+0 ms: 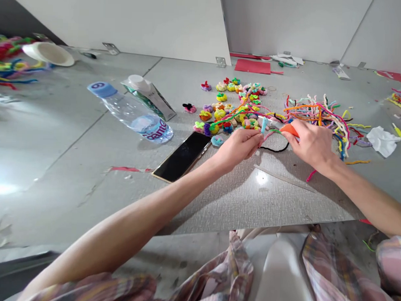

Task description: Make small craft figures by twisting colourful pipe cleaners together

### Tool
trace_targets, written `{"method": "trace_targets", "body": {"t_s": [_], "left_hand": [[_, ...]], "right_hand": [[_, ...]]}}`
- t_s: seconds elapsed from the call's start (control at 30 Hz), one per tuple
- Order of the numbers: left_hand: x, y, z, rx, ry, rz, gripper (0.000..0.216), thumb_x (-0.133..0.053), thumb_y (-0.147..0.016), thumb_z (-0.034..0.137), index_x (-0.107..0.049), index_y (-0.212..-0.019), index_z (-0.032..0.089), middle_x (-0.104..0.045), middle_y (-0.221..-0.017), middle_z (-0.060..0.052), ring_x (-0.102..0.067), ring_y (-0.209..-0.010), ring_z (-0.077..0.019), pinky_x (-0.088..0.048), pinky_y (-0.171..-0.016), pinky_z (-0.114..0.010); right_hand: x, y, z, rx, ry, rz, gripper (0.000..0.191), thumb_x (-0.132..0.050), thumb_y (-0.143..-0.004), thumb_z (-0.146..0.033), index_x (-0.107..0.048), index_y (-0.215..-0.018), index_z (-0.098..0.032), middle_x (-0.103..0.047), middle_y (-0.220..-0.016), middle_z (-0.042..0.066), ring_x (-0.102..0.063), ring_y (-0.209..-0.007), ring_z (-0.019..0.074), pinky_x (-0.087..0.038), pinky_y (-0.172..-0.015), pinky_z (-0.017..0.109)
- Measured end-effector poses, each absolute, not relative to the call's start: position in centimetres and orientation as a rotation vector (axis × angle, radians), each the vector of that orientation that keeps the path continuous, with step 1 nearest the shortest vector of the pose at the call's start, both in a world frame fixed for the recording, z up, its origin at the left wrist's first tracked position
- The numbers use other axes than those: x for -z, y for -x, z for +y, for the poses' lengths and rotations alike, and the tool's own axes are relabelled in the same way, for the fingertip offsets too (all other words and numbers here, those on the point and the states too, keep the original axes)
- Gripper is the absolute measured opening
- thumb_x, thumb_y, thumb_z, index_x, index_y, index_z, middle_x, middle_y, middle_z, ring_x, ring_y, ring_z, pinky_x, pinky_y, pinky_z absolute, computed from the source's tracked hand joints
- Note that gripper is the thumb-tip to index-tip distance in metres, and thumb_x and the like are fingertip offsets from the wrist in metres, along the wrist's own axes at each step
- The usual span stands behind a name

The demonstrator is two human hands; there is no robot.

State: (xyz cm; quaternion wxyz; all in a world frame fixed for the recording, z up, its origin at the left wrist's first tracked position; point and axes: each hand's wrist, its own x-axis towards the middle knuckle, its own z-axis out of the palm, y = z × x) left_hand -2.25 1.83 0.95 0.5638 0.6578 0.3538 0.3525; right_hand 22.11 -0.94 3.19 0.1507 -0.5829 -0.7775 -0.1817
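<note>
My left hand [242, 145] is closed in a pinch on a light blue fuzzy yarn piece [263, 125], whose end sticks up above the fingers. My right hand [311, 141] grips scissors [289, 130] by the orange handle. Their metal blades point left and reach the light blue yarn; whether they are open there is too small to tell. A black strand [276, 150] curves on the table between the hands. Behind them lie many small colourful yarn knots [219, 114]. To the right, partly behind my right hand, spreads a pile of loose coloured yarn [315, 111].
A black phone [183, 155] lies left of my left hand. Farther left, a clear bottle [132, 115] leans over beside a carton [153, 96]. A white bowl [49, 53] stands at the far left. Crumpled tissue [383, 141] and red sheets [252, 66] lie right and back.
</note>
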Motion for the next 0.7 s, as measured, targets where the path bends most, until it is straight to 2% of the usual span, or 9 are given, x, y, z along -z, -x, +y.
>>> {"method": "trace_targets", "body": {"t_s": [0.1, 0.2, 0.43, 0.57, 0.7], "left_hand": [[-0.1, 1.1, 1.3, -0.901, -1.251, 0.675, 0.037, -0.063, -0.105, 0.042, -0.055, -0.076, 0.021, -0.03, -0.052, 0.01, -0.019, -0.045, -0.0072, -0.018, -0.047, -0.023], [0.7, 0.5, 0.9, -0.929, -1.203, 0.654, 0.037, -0.068, -0.103, 0.045, -0.057, -0.079, 0.019, -0.032, -0.053, 0.01, -0.021, -0.046, -0.0064, -0.018, -0.047, -0.022], [1.6, 0.9, 0.8, -0.874, -1.342, 0.745, 0.039, -0.065, -0.103, 0.049, -0.058, -0.08, 0.019, -0.036, -0.053, 0.008, -0.027, -0.046, -0.0074, -0.018, -0.047, -0.024], [1.5, 1.2, 0.8, -0.807, -1.473, 0.777, 0.036, -0.057, -0.106, 0.044, -0.059, -0.079, 0.02, -0.038, -0.052, 0.007, -0.029, -0.046, -0.0089, -0.02, -0.048, -0.024], [1.0, 1.4, 0.8, -0.77, -1.669, 0.83, 0.036, -0.05, -0.107, 0.037, -0.057, -0.077, 0.02, -0.043, -0.054, 0.005, -0.035, -0.049, -0.0106, -0.025, -0.051, -0.024]], "right_hand": [[-3.4, -21.2, -1.0, 0.494, 1.697, -2.237, 0.043, -0.047, -0.112, -0.052, -0.074, -0.117, -0.019, -0.084, -0.103, 0.012, -0.072, -0.082, 0.0263, -0.024, -0.062, 0.036], [-3.4, -20.7, -1.0, 0.469, 1.68, -2.302, 0.045, -0.045, -0.114, -0.053, -0.073, -0.123, -0.019, -0.084, -0.107, 0.012, -0.073, -0.084, 0.0275, -0.024, -0.062, 0.036], [-2.9, -21.0, -0.8, 0.475, 1.507, -2.426, 0.046, -0.041, -0.116, -0.048, -0.07, -0.134, -0.017, -0.082, -0.11, 0.014, -0.073, -0.092, 0.0288, -0.038, -0.074, 0.038], [-2.7, -21.5, -0.8, 0.461, 1.512, -2.442, 0.044, -0.04, -0.116, -0.046, -0.072, -0.127, -0.017, -0.082, -0.11, 0.012, -0.074, -0.087, 0.0264, -0.034, -0.066, 0.037], [-2.9, -22.3, -0.7, 0.494, 1.493, -2.452, 0.047, -0.041, -0.115, -0.053, -0.073, -0.115, -0.019, -0.082, -0.107, 0.011, -0.074, -0.088, 0.0256, -0.036, -0.067, 0.037]]}}
